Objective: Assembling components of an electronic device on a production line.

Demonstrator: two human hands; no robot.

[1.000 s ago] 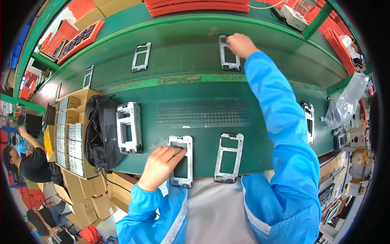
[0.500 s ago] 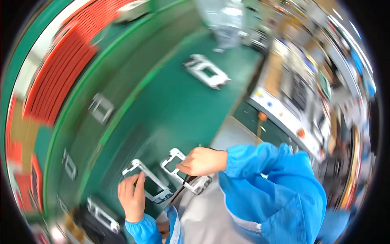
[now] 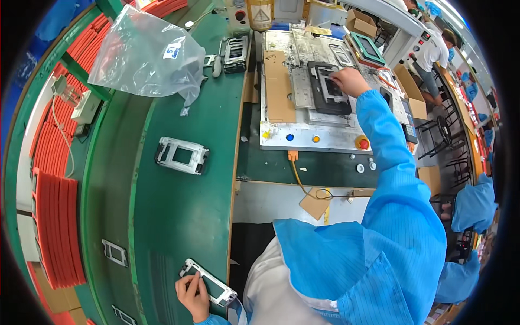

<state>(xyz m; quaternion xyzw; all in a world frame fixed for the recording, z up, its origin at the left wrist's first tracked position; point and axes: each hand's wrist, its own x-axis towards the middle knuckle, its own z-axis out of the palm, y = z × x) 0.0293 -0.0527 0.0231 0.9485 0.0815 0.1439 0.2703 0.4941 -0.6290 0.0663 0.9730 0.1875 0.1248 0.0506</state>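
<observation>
Over at the machine, my right hand [image 3: 350, 82] has its fingers pinched on the edge of a thin light-coloured rectangular frame [image 3: 331, 89]. That frame lies in or just above a black fixture plate [image 3: 313, 81] on the machine bed; whether it is fully seated I cannot tell. My left hand [image 3: 194, 297] is near the front of the green bench, fingers curled onto one long side of a white rectangular frame [image 3: 216, 284] with dark ends. A thicker white frame with dark side parts [image 3: 184, 155] lies by itself farther up the bench.
The machine [image 3: 338, 142] has coloured buttons along its front. A clear plastic bag [image 3: 146, 54] and a dark stack of frames [image 3: 236, 54] are at the bench's far end. Flat frames [image 3: 115, 253] lie in the green channel at left, beside red stacked trays [image 3: 57, 227].
The view has swung right toward the machine. My right hand has moved from near my body out to the fixture, and a frame is gone from beside me. My left hand stays at its frame.
</observation>
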